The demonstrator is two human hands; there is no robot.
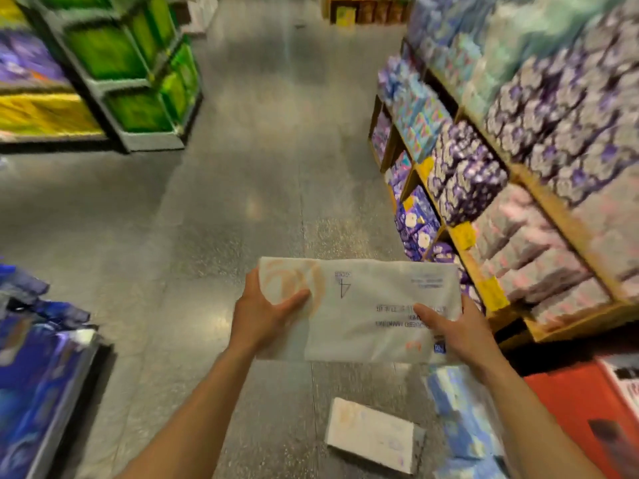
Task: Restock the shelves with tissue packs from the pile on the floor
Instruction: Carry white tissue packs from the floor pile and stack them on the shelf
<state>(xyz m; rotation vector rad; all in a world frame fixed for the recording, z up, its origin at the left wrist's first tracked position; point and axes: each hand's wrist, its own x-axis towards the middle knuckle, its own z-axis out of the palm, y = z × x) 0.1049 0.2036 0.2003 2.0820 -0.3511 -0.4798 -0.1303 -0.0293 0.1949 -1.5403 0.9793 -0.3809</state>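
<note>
- Two hands on one tissue pack [363,305], held above the floor [259,167] near the shelves [567,233]; not shelved yet.
- Grip?
- Left hand [266,312] clamps the left end, thumb on top. Right hand [456,330] clamps the right end.
- Risks?
- Slick film wrap, soft filling: could slip, or buckle if squeezed. Shelf rows look packed, so shoving it in may knock others out. Another white pack [373,435] lies underfoot, a likely trip.
- Shape, texture?
- Flat, rectangular, pillowy; white film with printed text. Shelf boards look wooden. Floor is glossy and speckled.
</note>
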